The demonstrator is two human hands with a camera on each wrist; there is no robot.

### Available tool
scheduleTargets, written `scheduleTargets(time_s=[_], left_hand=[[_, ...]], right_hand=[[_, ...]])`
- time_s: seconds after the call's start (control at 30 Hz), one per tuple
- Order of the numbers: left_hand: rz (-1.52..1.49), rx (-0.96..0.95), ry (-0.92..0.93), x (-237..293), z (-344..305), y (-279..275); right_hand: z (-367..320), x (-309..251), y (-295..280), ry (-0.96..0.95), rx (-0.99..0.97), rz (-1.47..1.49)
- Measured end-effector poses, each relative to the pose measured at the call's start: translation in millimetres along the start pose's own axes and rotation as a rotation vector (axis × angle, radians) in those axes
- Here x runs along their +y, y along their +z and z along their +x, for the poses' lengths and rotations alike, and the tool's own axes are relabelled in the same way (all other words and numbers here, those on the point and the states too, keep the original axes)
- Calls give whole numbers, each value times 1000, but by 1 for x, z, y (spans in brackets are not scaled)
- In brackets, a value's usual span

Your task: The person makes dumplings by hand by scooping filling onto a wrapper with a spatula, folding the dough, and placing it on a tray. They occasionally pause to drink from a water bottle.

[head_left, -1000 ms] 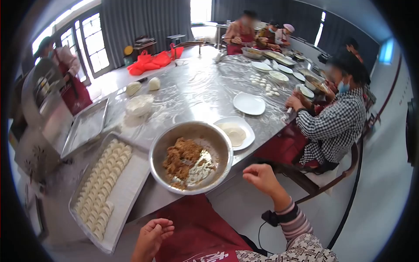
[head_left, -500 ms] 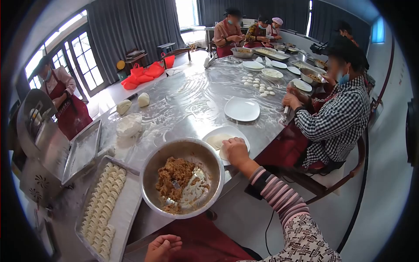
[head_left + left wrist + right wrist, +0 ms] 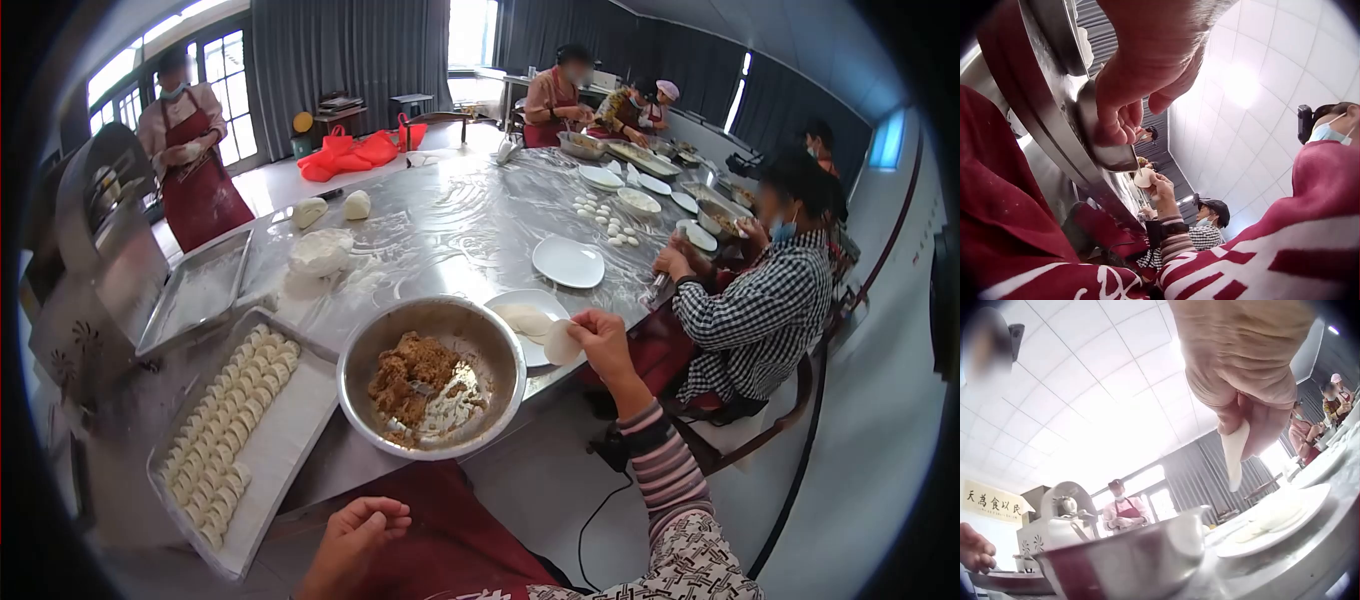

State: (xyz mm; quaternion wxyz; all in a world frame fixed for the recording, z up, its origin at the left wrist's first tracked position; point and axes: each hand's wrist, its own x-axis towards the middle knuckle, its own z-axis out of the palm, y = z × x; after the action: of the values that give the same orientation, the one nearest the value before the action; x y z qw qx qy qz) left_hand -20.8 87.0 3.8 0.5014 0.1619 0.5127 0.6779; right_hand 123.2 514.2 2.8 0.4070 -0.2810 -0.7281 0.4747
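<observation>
My right hand [image 3: 603, 343] pinches a thin round dumpling wrapper [image 3: 562, 343] between thumb and fingertips. In the right wrist view the wrapper [image 3: 1233, 459] hangs down, near edge-on. More wrappers [image 3: 524, 320] lie on the white plate [image 3: 557, 302] beside it. Left of that plate stands a steel bowl [image 3: 346, 372] with brown filling [image 3: 415, 365] and a pale chopped ingredient [image 3: 458, 405]. My left hand [image 3: 355, 540] hovers over the apron with loosely bent fingers and holds nothing; the left wrist view shows this hand [image 3: 1147, 75] with fingers hanging down.
Rows of folded dumplings [image 3: 235, 410] fill part of a lined tray [image 3: 285, 440] at left. Behind it lie another metal tray [image 3: 195, 290], flour [image 3: 320, 252] and dough lumps [image 3: 356, 205]. A second white plate [image 3: 568, 262] lies ahead. A person in checked sleeves [image 3: 745, 305] sits at right.
My right hand first reached to the plate of wrappers, then drew back to the right with one wrapper. The left hand stays low and empty. The view has shifted slightly.
</observation>
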Motion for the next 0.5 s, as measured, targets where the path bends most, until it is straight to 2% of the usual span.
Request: scheduleTargets(time_s=[0.1, 0.17, 0.2, 0.23, 0.3, 0.33, 0.37, 0.43, 0.5], left_hand=[[12, -26, 27, 7, -1, 5], [299, -20, 235, 11, 0, 16], [365, 71, 357, 1, 6, 19], [356, 76, 366, 3, 7, 24], [891, 145, 859, 23, 14, 38], [913, 167, 904, 27, 13, 45], [911, 174, 903, 26, 12, 42], [826, 200, 712, 23, 10, 36], [813, 300, 648, 18, 2, 23]], right_hand=[[-26, -51, 6, -2, -135, 139], [-48, -73, 25, -109, -284, 57], [-67, -99, 41, -99, -423, 46], [-87, -120, 60, -88, -559, 34], [-114, -120, 99, -598, -628, -245], [-128, -130, 117, -668, -641, -217], [-141, -142, 131, -735, -654, -186], [-152, -149, 151, -805, -644, -204], [-158, -153, 160, -865, -648, -198]])
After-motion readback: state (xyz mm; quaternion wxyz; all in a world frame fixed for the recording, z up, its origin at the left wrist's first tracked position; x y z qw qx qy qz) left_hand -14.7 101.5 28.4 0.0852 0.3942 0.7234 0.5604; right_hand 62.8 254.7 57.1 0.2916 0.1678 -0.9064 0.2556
